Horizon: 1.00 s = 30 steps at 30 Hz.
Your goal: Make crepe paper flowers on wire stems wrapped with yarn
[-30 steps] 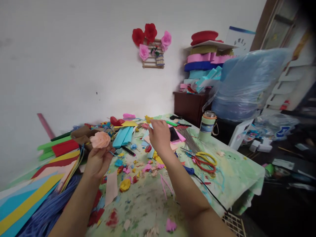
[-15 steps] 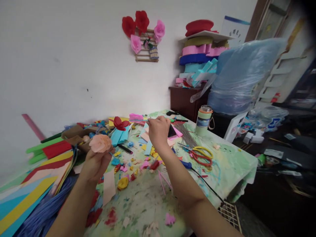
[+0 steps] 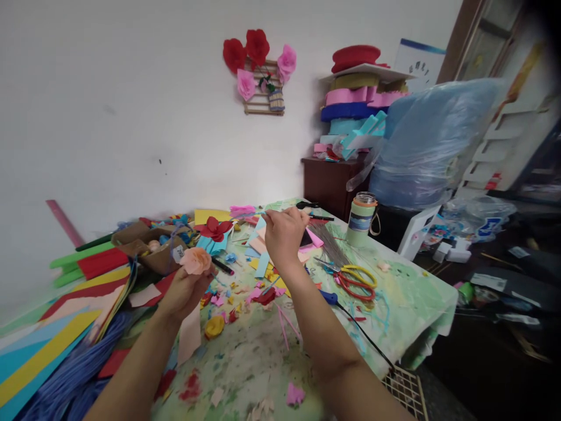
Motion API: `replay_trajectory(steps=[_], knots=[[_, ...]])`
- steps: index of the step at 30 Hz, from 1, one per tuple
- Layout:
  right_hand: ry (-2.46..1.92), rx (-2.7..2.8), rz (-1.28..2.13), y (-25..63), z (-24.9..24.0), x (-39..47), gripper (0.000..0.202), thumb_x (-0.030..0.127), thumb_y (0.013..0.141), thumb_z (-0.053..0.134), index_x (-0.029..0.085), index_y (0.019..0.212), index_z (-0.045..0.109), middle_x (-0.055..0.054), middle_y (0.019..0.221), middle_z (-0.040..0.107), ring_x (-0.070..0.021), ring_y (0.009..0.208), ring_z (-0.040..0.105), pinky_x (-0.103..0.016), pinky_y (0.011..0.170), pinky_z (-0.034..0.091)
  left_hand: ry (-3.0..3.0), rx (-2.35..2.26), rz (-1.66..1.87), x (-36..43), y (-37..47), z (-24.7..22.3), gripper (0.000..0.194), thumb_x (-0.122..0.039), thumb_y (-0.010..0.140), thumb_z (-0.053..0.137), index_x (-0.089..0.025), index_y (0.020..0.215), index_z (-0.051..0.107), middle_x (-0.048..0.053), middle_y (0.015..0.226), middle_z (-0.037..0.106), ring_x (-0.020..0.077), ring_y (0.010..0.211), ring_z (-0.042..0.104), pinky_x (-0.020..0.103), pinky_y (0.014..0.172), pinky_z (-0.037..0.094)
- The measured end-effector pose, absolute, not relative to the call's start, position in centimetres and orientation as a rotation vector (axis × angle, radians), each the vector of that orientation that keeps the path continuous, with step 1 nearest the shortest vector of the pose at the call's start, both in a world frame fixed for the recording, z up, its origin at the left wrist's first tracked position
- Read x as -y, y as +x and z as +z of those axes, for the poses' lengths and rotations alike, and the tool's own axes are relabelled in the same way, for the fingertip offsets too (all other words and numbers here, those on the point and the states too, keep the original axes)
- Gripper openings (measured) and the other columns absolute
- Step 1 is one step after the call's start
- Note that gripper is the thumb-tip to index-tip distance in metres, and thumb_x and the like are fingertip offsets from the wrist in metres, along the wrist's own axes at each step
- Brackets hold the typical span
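My left hand (image 3: 189,292) is closed on a peach paper flower (image 3: 196,261), its ruffled petals facing up above the fingers. My right hand (image 3: 284,231) is pinched around a thin pale stem that points left toward a pink paper flower (image 3: 242,211); the fingertips are partly hidden. A red paper flower (image 3: 213,228) rests on blue paper between the hands. Below my left hand lies a peach paper strip (image 3: 190,338). Beside my right forearm are red-and-yellow-handled scissors (image 3: 357,282) and a blue-handled corded tool (image 3: 328,297).
Paper scraps cover the stained tablecloth (image 3: 245,362). A cardboard box (image 3: 149,248), stacked coloured paper (image 3: 52,351) and blue cord (image 3: 83,365) lie left. Thin wires (image 3: 335,251) and a bottle (image 3: 362,219) stand right. A grid rack (image 3: 405,389) sits below the table edge.
My left hand has moved slightly right and down with the peach flower. The pink flower near my right hand looks turned. The view has tilted up slightly.
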State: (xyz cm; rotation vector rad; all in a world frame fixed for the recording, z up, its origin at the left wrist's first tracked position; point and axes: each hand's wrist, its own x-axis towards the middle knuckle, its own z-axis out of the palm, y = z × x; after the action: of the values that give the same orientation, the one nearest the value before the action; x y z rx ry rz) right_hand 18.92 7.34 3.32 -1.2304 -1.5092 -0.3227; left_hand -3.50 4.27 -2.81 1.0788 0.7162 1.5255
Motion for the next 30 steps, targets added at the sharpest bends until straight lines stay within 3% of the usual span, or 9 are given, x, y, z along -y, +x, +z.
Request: replay_trajectory(steps=[8, 15, 24, 30], knots=[[-1.211, 1.422, -0.266, 19.9, 3.5, -7.3, 0.022, 0.029, 0.093, 0.053, 0.022, 0.084, 0.071, -0.003, 0.067, 0.064, -0.0210, 0.082, 0.048, -0.038, 0.087, 0.024, 1.063, -0.794, 1.424, -3.4, -1.7, -3.6, 0.019, -0.014, 0.061, 0.080, -0.016, 0.070, 0.063, -0.001, 0.062, 0.053, 0.0109, 0.059, 0.049, 0.025, 0.061, 0.049], [-1.199, 1.535, -0.262, 20.5, 4.2, -7.1, 0.023, 0.031, 0.096, 0.048, 0.027, 0.093, 0.070, -0.004, 0.083, 0.068, -0.0235, 0.102, 0.047, -0.043, 0.095, 0.019, 1.051, -0.707, 1.474, -3.4, -1.6, -3.0, 0.021, -0.015, 0.062, 0.079, -0.018, 0.068, 0.059, -0.002, 0.062, 0.049, 0.0117, 0.062, 0.050, 0.028, 0.067, 0.051], [-1.184, 1.721, -0.233, 19.8, 3.8, -8.0, 0.018, 0.012, 0.086, 0.058, 0.023, 0.080, 0.070, -0.004, 0.079, 0.069, -0.0242, 0.103, 0.050, -0.045, 0.096, 0.022, 0.975, -0.600, 1.656, -3.5, -4.0, -0.9, 0.023, -0.004, 0.064, 0.072, -0.020, 0.075, 0.058, -0.004, 0.063, 0.046, 0.0094, 0.057, 0.044, 0.025, 0.058, 0.048], [-1.181, 1.691, -0.240, 19.5, 3.4, -8.3, 0.016, 0.023, 0.091, 0.057, 0.022, 0.081, 0.069, -0.004, 0.085, 0.072, -0.0250, 0.110, 0.050, -0.045, 0.099, 0.021, 1.017, -0.591, 1.606, -3.0, -3.9, -0.4, 0.030, -0.009, 0.058, 0.080, -0.019, 0.071, 0.056, -0.004, 0.061, 0.043, 0.0105, 0.058, 0.044, 0.026, 0.058, 0.047]])
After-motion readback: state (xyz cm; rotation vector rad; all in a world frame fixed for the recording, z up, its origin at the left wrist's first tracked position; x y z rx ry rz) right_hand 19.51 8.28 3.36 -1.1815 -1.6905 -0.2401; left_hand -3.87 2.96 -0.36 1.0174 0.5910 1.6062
